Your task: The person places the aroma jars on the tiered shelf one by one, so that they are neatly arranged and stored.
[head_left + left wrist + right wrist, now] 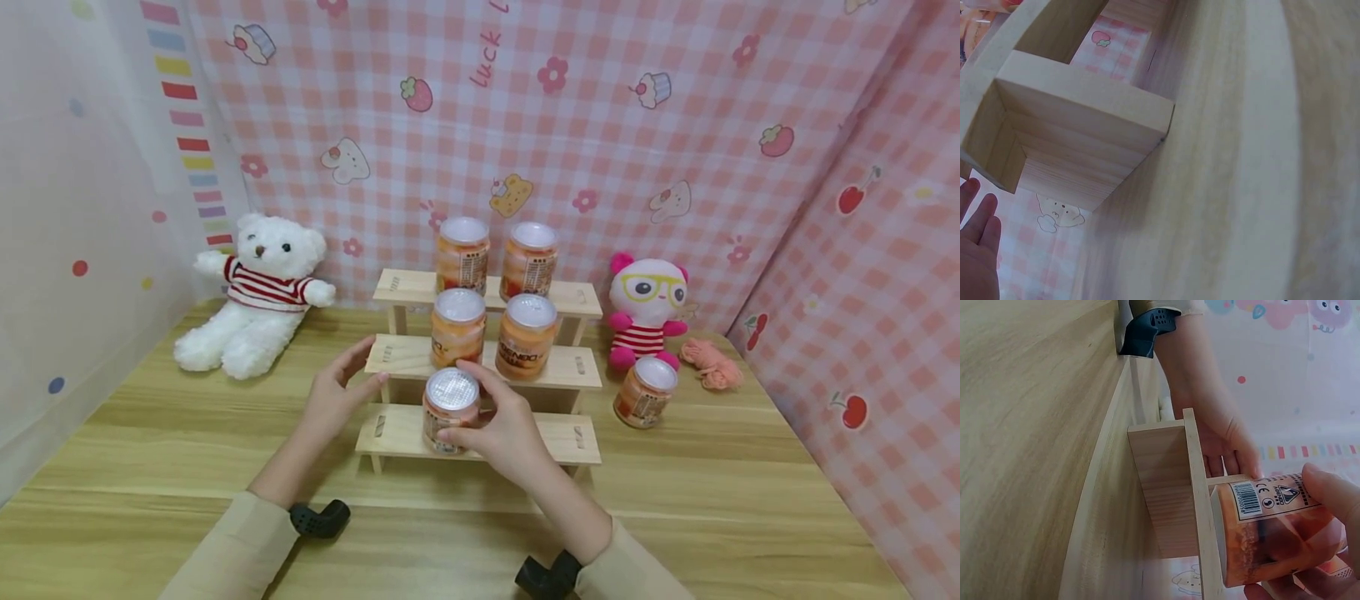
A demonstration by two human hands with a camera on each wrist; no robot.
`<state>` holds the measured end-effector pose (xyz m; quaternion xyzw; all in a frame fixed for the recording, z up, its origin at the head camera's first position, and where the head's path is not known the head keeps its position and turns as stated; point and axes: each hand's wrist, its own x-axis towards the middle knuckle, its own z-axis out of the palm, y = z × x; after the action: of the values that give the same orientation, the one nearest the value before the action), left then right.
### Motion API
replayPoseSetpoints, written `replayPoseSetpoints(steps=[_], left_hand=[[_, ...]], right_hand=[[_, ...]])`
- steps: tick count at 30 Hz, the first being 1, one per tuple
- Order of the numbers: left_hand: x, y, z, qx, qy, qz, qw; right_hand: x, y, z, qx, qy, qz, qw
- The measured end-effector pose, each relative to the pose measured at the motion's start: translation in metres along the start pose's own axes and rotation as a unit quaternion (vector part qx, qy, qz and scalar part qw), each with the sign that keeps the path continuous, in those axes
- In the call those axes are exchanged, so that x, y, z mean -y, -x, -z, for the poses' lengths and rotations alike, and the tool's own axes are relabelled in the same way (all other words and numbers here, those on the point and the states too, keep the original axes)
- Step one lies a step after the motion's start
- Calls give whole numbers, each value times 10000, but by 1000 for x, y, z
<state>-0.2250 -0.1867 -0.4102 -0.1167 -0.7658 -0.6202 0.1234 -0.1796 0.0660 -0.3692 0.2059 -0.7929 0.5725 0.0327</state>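
Observation:
My right hand [506, 429] grips a can [450, 410] with an orange label and silver lid, thumb on the near side and fingers behind. The can stands upright on the lowest step of a three-step wooden rack [558, 437]; its barcode shows in the right wrist view. My left hand [341, 392] is at the left end of the middle step, thumb in front, fingers extended beside the wood in the left wrist view. Two like cans [459, 329] stand on the middle step, and two more cans [531, 262] on the top step.
Another can [647, 393] stands on the table [675, 500] right of the rack. Behind it sits a pink panda toy [648, 308], with a bundle of coral yarn [712, 364] alongside. A white teddy bear [262, 292] in a striped sweater sits at left. Patterned cloth [450, 125] encloses the table.

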Motion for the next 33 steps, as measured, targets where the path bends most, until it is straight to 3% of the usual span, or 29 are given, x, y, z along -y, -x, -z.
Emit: replayPoseSetpoints(steps=[10, 19, 33], left_hand=[[3, 1, 1, -25, -24, 35, 10000], [4, 2, 2, -6, -18, 24, 10000], [0, 1, 0, 13, -26, 65, 10000]], right_hand=[[0, 2, -1, 101, 409, 194, 9989], [-2, 5, 0, 81, 337, 232, 9991], [-5, 25, 37, -180, 741, 586, 9954]])
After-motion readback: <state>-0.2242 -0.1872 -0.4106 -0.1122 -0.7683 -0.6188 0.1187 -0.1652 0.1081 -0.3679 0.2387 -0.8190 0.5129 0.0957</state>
